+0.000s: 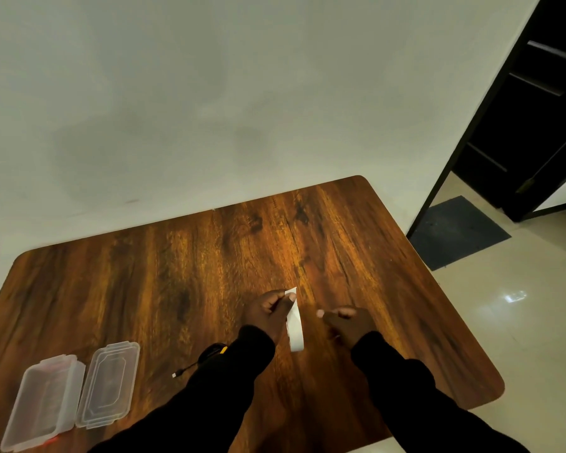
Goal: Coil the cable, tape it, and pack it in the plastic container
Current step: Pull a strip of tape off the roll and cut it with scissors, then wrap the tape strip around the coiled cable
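Pinching the tape strip [294, 322] in our left hand [268, 313]; right hand [347, 322] loosely curled, empty. Risk: dangling strip folds, sticking to itself before reaching the cable [206, 356].

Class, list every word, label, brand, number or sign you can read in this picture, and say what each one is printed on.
None can be read.
Strip of white tape, held in the left hand: blank on the side that shows.
Clear plastic container and its lid: red marks show through the container, too blurred to read.
Black cable: no lettering shows.
Wooden table: bare wood grain, no print.
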